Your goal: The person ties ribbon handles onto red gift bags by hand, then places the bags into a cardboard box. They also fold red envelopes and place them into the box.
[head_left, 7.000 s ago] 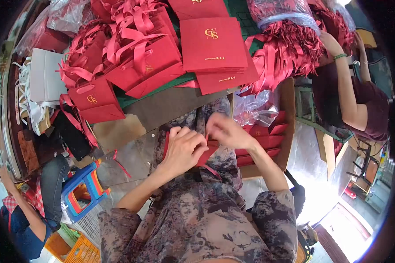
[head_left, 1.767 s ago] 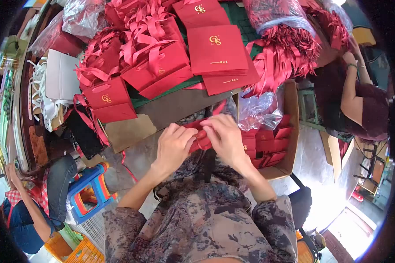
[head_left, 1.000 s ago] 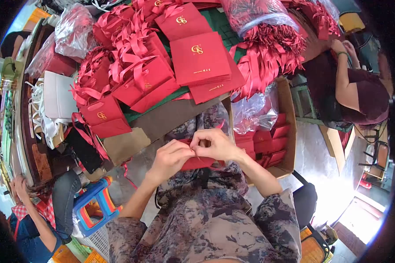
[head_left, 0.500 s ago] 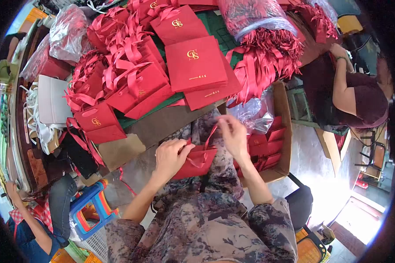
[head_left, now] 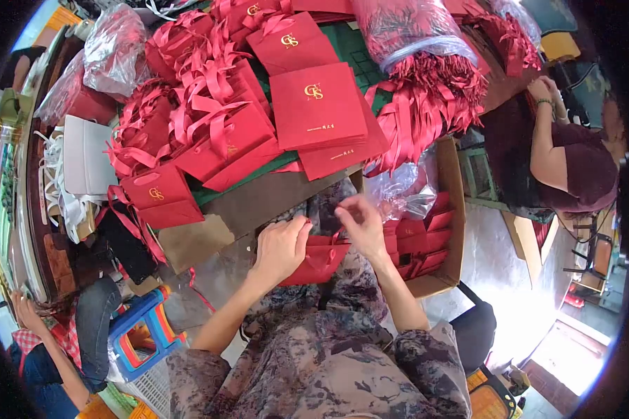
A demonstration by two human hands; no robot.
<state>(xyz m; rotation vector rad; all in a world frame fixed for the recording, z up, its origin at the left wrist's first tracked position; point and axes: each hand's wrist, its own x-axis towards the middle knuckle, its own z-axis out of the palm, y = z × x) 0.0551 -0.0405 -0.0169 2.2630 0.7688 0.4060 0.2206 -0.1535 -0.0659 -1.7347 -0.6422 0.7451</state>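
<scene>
A small red paper gift bag (head_left: 310,269) lies on my lap between my hands, its lower part toward me. My left hand (head_left: 281,250) is closed at the bag's upper left, thumb and forefinger pinching a bit of red ribbon. My right hand (head_left: 363,227) is over the bag's upper right corner with curled fingers. A red ribbon handle (head_left: 338,234) runs from the bag up to this hand, and its end is hidden by the fingers.
Stacked flat red bags (head_left: 318,105) and finished bags with ribbons (head_left: 223,140) cover the table ahead. A ribbon bundle (head_left: 426,98) hangs over its edge. A cardboard box (head_left: 456,209) of red bags stands right of my legs. Blue stools (head_left: 143,335) and co-workers (head_left: 573,153) are at the sides.
My right hand has come down slightly, and the ribbon by it is less stretched out. The left hand has turned and shifted a little on the bag's left side.
</scene>
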